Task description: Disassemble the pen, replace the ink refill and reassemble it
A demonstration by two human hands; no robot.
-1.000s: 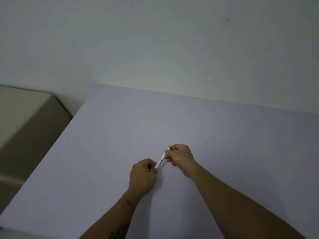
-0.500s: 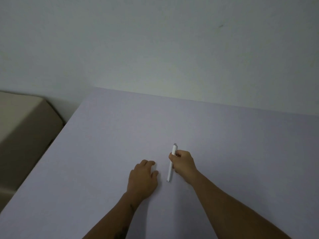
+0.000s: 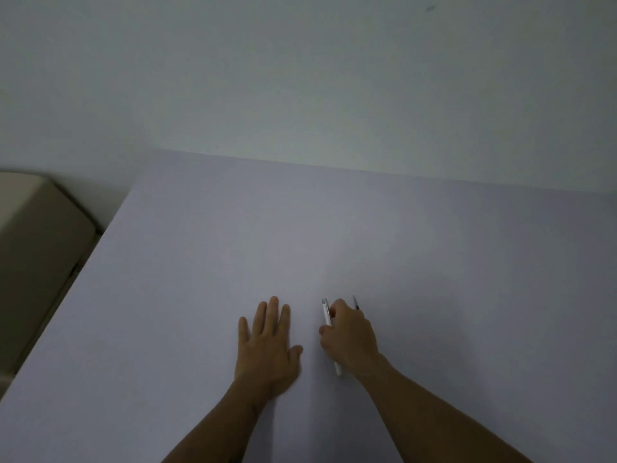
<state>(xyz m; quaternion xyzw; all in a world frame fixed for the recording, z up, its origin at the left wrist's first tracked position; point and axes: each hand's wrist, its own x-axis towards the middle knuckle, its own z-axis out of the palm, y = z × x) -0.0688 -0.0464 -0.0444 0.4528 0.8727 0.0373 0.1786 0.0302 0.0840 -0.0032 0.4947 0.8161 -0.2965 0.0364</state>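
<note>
White pen [image 3: 326,312] lies on pale desk [image 3: 334,235], just left of right hand [image 3: 350,335], touching its fingers. Right hand curled over pen, fingers bent; real grip or only resting on it, cannot tell. Thin dark ink refill [image 3: 356,302] pokes out past right hand's far side. Left hand [image 3: 267,345] flat on desk, fingers spread, holding nothing, near pen but apart. Beige box [image 3: 36,248] far left.

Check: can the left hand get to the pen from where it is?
Probably yes. The left hand lies flat and empty on the table, with only bare surface between it and the pen. But the right hand covers the pen's middle, so only the ends are free to grab.
</note>
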